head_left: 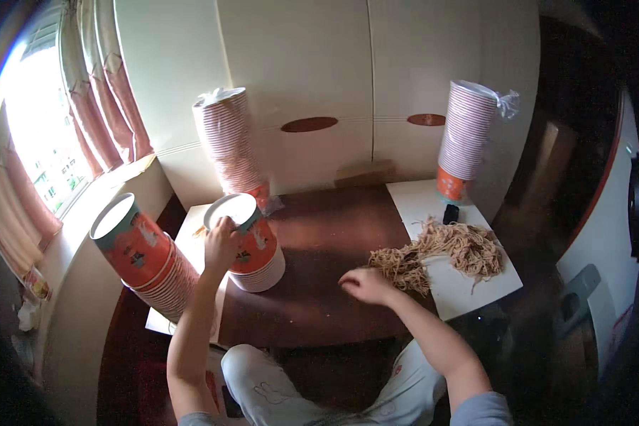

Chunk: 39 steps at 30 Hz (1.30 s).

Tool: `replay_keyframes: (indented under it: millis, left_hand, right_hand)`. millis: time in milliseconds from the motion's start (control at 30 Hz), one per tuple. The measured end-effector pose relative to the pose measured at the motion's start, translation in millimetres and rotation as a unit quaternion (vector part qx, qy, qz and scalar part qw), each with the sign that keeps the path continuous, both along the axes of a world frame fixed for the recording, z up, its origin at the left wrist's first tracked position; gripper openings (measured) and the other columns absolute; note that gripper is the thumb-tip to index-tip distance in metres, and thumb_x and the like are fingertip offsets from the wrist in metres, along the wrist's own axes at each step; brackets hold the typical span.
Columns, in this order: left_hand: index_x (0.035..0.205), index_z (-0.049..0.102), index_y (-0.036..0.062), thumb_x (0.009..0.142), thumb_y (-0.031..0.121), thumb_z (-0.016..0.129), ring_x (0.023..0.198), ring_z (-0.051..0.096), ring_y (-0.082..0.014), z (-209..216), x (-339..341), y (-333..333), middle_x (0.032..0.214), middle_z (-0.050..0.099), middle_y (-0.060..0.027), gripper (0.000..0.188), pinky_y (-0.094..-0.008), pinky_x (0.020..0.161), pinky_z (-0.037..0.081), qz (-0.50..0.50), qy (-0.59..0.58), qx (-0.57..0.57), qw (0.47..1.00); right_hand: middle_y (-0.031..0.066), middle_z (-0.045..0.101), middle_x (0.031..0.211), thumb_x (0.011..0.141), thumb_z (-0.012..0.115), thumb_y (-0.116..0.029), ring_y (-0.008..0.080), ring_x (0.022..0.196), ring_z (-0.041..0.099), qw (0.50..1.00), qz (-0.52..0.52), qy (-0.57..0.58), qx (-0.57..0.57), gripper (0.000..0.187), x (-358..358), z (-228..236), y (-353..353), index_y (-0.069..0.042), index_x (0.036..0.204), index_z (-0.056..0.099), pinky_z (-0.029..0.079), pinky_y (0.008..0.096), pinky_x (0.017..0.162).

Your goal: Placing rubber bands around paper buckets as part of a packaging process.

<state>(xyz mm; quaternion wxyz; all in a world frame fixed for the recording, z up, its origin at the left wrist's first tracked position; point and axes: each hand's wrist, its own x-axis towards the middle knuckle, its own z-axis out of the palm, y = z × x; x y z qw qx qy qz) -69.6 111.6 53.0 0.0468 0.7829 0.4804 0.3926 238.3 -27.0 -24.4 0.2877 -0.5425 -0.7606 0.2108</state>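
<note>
Orange tub stack [255, 250] stands bases-up, axis vert.

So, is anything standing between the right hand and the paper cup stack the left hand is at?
Nothing visible does: the dark brown tabletop runs between the right hand and the orange paper cup stack at the left hand. The tan strand pile lies off to the right, outside that path.

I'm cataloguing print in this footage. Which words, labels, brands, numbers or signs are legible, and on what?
No text can be read.
Orange tub stack at the left hand: printed artwork; any lettering is too small or blurred.
Far-left tub stack: likewise.
Pale trousers: rabbit outline, no legible words.
</note>
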Motion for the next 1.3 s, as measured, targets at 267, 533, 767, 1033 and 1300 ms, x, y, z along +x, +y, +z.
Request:
replay_keyframes:
  millis: [267,533,767,1033,1300]
  left_hand:
    - [0.079,0.047,0.0015,0.069,0.006,0.056,0.07,0.054,-0.0338,61,24,-7,0.082,0.053,-0.0179,0.014,-0.0397,0.062,0.043,-0.006,-0.009,0.153,0.988]
    - [0.083,0.048,0.003,0.078,0.001,0.056,0.095,0.053,-0.0209,132,47,-77,0.092,0.055,-0.0105,0.01,-0.0308,0.078,0.041,-0.064,-0.132,0.246,0.958]
    - [0.089,0.046,0.0063,0.085,0.012,0.049,0.075,0.053,-0.0118,71,53,-112,0.085,0.054,-0.0036,0.007,-0.0294,0.068,0.046,-0.233,-0.586,-0.172,0.757]
    - [0.112,0.047,-0.0019,0.084,0.028,0.048,0.098,0.052,-0.0246,-65,61,-101,0.109,0.054,-0.0133,0.041,-0.0394,0.086,0.04,-0.31,-0.576,-0.539,0.531]
    - [0.123,0.037,0.0044,0.088,0.031,0.036,0.108,0.045,-0.0268,-112,63,-111,0.122,0.044,-0.0125,0.044,-0.0439,0.091,0.036,-0.189,-0.567,-0.669,0.442]
  right_hand:
    - [0.0088,0.06,0.079,0.073,0.055,-0.017,0.0275,0.079,0.057,0.977,-0.153,-0.105,0.108,0.016,66,-42,18,-0.011,0.083,0.065,0.045,0.0399,0.069]
    - [0.008,0.054,0.083,0.073,0.053,-0.013,0.0252,0.09,0.05,0.949,-0.125,-0.247,0.149,0.013,47,-51,22,-0.012,0.079,0.065,0.038,0.0427,0.079]
    - [0.0068,0.054,0.088,0.07,0.059,-0.02,0.0233,0.095,0.048,0.941,-0.14,-0.285,0.119,0.015,52,-54,22,-0.012,0.081,0.064,0.038,0.0402,0.077]
    - [0.0095,0.054,0.087,0.071,0.051,-0.022,0.0243,0.09,0.05,0.989,-0.116,0.041,0.088,0.027,56,-109,44,-0.006,0.092,0.057,0.035,0.0428,0.083]
    - [0.0089,0.059,0.071,0.069,0.062,-0.018,0.0243,0.068,0.056,0.982,-0.181,0.029,0.055,0.01,70,-45,52,-0.008,0.072,0.065,0.045,0.0337,0.062]
